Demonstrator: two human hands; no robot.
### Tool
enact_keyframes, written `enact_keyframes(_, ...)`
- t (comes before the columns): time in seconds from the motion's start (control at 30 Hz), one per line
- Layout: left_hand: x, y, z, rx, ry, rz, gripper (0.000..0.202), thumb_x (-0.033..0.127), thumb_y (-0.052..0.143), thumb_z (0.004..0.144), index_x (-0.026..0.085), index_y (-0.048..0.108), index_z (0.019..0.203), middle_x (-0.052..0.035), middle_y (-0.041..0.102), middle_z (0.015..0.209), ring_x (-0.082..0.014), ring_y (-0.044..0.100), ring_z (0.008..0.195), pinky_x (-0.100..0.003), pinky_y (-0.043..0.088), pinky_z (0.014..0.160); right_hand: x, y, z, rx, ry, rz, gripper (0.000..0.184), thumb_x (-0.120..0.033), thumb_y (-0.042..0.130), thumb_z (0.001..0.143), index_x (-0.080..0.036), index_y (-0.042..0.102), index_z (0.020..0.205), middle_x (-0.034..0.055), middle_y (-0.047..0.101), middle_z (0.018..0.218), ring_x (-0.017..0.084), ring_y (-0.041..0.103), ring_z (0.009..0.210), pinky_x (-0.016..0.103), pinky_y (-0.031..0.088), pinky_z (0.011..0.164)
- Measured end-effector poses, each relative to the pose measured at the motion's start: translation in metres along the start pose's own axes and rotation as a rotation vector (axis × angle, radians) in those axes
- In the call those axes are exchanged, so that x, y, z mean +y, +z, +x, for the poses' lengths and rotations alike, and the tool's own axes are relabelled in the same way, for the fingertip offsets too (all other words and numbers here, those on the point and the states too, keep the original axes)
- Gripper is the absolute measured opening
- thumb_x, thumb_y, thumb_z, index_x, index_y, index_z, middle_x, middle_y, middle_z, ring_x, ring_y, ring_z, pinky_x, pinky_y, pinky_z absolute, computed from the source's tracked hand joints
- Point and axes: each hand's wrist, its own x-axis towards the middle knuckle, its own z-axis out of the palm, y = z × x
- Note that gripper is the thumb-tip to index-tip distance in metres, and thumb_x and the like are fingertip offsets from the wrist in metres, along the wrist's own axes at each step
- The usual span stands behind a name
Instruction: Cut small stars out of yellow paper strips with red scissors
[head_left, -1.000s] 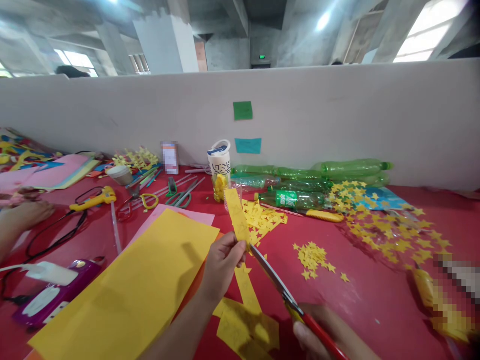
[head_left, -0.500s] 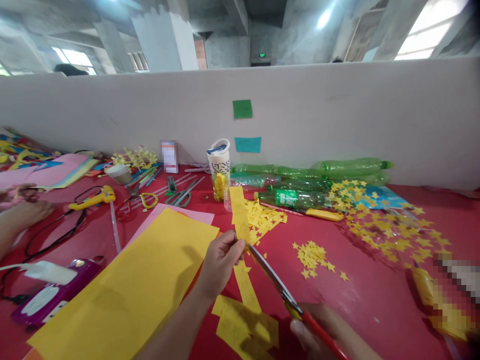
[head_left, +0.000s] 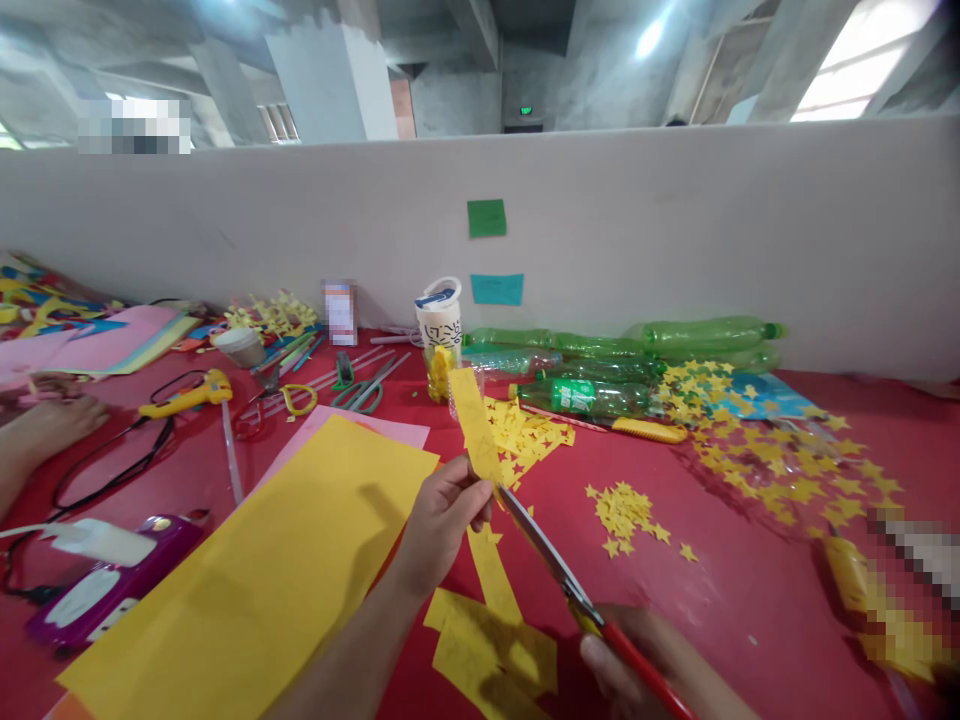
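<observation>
Between thumb and fingers, my left hand (head_left: 448, 510) pinches a yellow paper strip (head_left: 474, 420) that points up and away from me. My right hand (head_left: 637, 650) grips red-handled scissors (head_left: 551, 560), whose blade tips touch the strip beside my left thumb. Below the hands lie another yellow strip (head_left: 495, 580) and yellow paper pieces (head_left: 487, 655). Yellow paper scraps (head_left: 529, 440) are heaped behind the held strip. To the right is a small pile of cut paper stars (head_left: 626, 515). A large yellow sheet (head_left: 262, 560) lies under and left of my left forearm.
Green plastic bottles (head_left: 600, 345) lie along the white partition (head_left: 675, 220), near a cup (head_left: 441, 320). More stars (head_left: 787, 460) spread at right. On the left are a yellow glue gun (head_left: 187, 392), grey-green scissors (head_left: 367, 392), a purple power strip (head_left: 127, 590) and another person's hand (head_left: 67, 420).
The upper end of the held strip has tilted slightly to the left. Both hands and the scissors stay in nearly the same place.
</observation>
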Motion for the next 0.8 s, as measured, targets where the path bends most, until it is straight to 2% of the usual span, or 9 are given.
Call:
enact_keyframes(0.1, -0.001, -0.002, 0.0, -0.024, -0.027, -0.006, 0.014, 0.022, 0.05, 0.083, 0.016, 0.054, 0.071, 0.0036, 0.05, 0.056, -0.008, 0.044, 0.051, -0.02, 0.037, 0.05, 0.0, 0.0, -0.005, 0.018, 0.017, 0.007, 0.063, -0.075, 0.045, 0.075, -0.017, 0.064, 0.09, 0.0, 0.056, 0.059, 0.015, 0.055, 0.05, 0.026, 0.045, 0.05)
enact_keyframes(0.17, -0.002, -0.003, 0.001, -0.044, -0.043, -0.008, 0.013, 0.021, 0.051, 0.082, 0.016, 0.054, 0.07, 0.004, 0.05, 0.054, -0.0073, 0.043, 0.05, -0.019, 0.036, 0.049, -0.001, -0.001, -0.008, 0.023, 0.021, 0.007, 0.066, -0.076, 0.045, 0.074, -0.018, 0.063, 0.097, 0.0012, 0.058, 0.063, 0.015, 0.055, 0.052, 0.028, 0.047, 0.052)
enact_keyframes(0.27, -0.004, -0.006, 0.003, -0.068, -0.052, -0.013, 0.013, 0.02, 0.051, 0.08, 0.016, 0.055, 0.069, 0.0045, 0.05, 0.054, -0.0066, 0.044, 0.048, -0.018, 0.036, 0.048, -0.005, -0.004, -0.008, 0.011, 0.022, 0.002, 0.064, -0.076, 0.048, 0.072, -0.018, 0.063, 0.092, 0.0017, 0.059, 0.064, 0.016, 0.056, 0.056, 0.027, 0.047, 0.054)
enact_keyframes(0.43, -0.007, -0.011, 0.005, -0.088, -0.074, -0.021, 0.01, 0.02, 0.053, 0.078, 0.015, 0.057, 0.071, 0.0043, 0.05, 0.054, -0.0062, 0.044, 0.047, -0.018, 0.035, 0.046, -0.012, -0.009, -0.006, -0.041, 0.005, -0.008, 0.058, -0.074, 0.051, 0.073, -0.017, 0.059, 0.066, -0.0004, 0.056, 0.055, 0.014, 0.055, 0.054, 0.025, 0.045, 0.053)
enact_keyframes(0.57, -0.008, -0.013, 0.005, -0.121, -0.075, -0.017, 0.01, 0.021, 0.054, 0.076, 0.014, 0.058, 0.07, 0.0036, 0.051, 0.054, -0.0067, 0.045, 0.048, -0.018, 0.036, 0.046, -0.012, -0.01, -0.009, -0.064, 0.0, -0.009, 0.057, -0.072, 0.051, 0.074, -0.016, 0.062, 0.071, 0.0007, 0.06, 0.06, 0.015, 0.057, 0.055, 0.025, 0.044, 0.05)
enact_keyframes(0.67, -0.007, -0.013, 0.006, -0.133, -0.077, -0.016, 0.01, 0.021, 0.054, 0.076, 0.014, 0.059, 0.07, 0.0039, 0.05, 0.053, -0.0066, 0.045, 0.047, -0.018, 0.036, 0.045, -0.01, -0.012, -0.012, -0.069, 0.002, -0.015, 0.048, -0.061, 0.05, 0.084, -0.016, 0.064, 0.085, 0.0022, 0.065, 0.07, 0.016, 0.06, 0.06, 0.025, 0.047, 0.052)
enact_keyframes(0.8, -0.005, -0.013, 0.006, -0.144, -0.091, -0.02, 0.01, 0.021, 0.054, 0.074, 0.014, 0.06, 0.071, 0.0042, 0.05, 0.052, -0.0064, 0.045, 0.046, -0.018, 0.036, 0.045, -0.008, -0.014, -0.014, -0.069, -0.015, -0.027, 0.024, -0.034, 0.051, 0.093, -0.016, 0.06, 0.106, 0.0051, 0.064, 0.103, 0.018, 0.063, 0.083, 0.034, 0.054, 0.072)
